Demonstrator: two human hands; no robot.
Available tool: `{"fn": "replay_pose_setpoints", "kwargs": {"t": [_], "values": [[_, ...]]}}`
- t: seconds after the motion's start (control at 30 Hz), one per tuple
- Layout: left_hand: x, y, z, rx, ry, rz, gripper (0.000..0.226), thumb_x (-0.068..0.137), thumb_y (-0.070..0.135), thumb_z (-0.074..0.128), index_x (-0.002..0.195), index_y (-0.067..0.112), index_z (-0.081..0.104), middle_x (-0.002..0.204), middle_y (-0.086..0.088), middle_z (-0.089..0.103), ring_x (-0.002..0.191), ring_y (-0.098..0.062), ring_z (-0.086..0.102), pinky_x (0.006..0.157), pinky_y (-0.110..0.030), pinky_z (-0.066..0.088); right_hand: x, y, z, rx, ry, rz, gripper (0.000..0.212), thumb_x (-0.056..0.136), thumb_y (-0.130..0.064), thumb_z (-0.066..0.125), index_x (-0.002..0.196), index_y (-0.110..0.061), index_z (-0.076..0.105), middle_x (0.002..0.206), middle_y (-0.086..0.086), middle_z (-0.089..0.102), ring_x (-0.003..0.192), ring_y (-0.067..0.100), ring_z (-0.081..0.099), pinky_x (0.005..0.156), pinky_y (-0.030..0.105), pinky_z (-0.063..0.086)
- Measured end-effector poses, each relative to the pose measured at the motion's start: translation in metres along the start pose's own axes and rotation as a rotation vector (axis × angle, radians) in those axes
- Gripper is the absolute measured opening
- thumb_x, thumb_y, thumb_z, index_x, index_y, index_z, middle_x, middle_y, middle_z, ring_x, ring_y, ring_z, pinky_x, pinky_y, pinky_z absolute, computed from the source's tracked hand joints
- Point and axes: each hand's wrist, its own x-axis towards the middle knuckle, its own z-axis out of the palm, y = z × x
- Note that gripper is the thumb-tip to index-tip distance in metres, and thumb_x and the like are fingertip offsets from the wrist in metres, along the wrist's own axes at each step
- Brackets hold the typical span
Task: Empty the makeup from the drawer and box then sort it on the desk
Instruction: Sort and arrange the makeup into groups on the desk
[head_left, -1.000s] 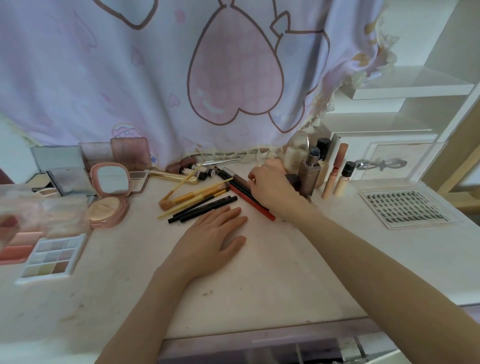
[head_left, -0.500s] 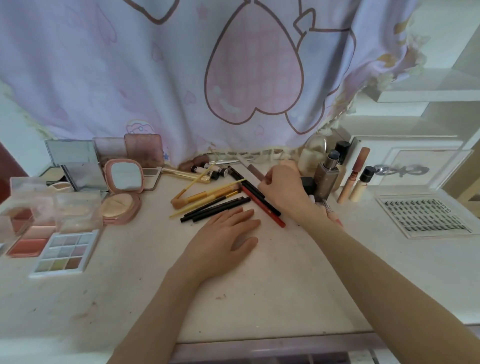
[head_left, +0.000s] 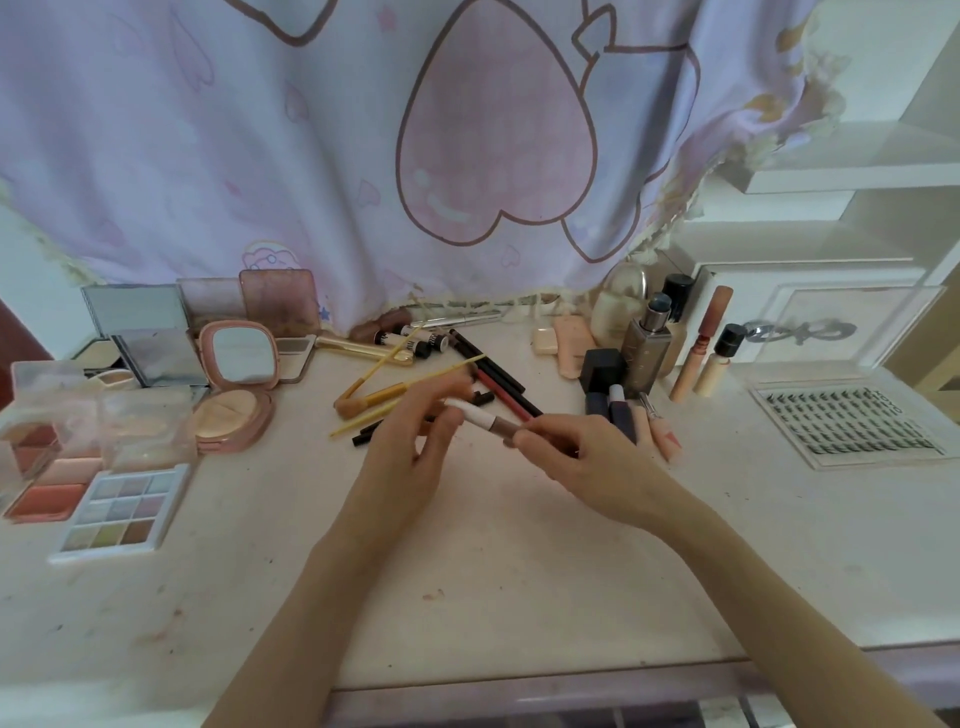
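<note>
A pale, scuffed white desk (head_left: 467, 597) with faint stains carries makeup across its back half. At far left lie a clear-lidded blush palette (head_left: 49, 467) and a nine-pan white eyeshadow palette (head_left: 122, 514). Beside them sits an open round pink powder compact (head_left: 234, 384) with its mirror raised. In the middle, yellow-handled brushes (head_left: 384, 395) and black and red pencils (head_left: 498, 379) lie scattered. Upright foundation bottles (head_left: 649, 353) cluster right of centre. At far right lies a clear tray of false lashes (head_left: 847, 423).
</note>
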Motion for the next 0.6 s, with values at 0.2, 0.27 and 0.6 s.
{"fn": "replay_pose_setpoints", "kwargs": {"t": [0.2, 0.27, 0.6], "values": [[0.000, 0.001, 0.001, 0.108, -0.038, 0.000, 0.013, 0.091, 0.026, 0.037, 0.084, 0.032, 0.046, 0.067, 0.013, 0.042, 0.059, 0.002, 0.044, 0.056, -0.009, 0.033, -0.008, -0.002, -0.008, 0.261, -0.254, 0.117, 0.027, 0.096, -0.035, 0.044, 0.096, -0.019, 0.066, 0.053, -0.007, 0.038, 0.042, 0.004, 0.030, 0.042, 0.018, 0.027], [-0.001, 0.003, 0.002, 0.104, -0.051, -0.047, 0.017, 0.091, 0.030, 0.032, 0.079, 0.030, 0.045, 0.063, 0.011, 0.038, 0.055, 0.000, 0.041, 0.052, -0.010, 0.032, -0.008, -0.002, -0.005, 0.137, -0.192, 0.028, 0.024, 0.096, -0.034, 0.045, 0.092, -0.020, 0.065, 0.056, -0.008, 0.042, 0.045, 0.003, 0.034, 0.047, 0.019, 0.030], [-0.003, 0.004, 0.003, -0.003, -0.091, -0.091, 0.016, 0.078, 0.044, 0.047, 0.084, 0.032, 0.056, 0.066, 0.019, 0.052, 0.060, -0.002, 0.046, 0.055, -0.011, 0.036, -0.017, 0.002, -0.008, -0.082, 0.013, -0.024, 0.014, 0.089, -0.039, 0.055, 0.095, -0.027, 0.060, 0.063, -0.010, 0.051, 0.053, 0.003, 0.043, 0.053, 0.015, 0.034]]}}
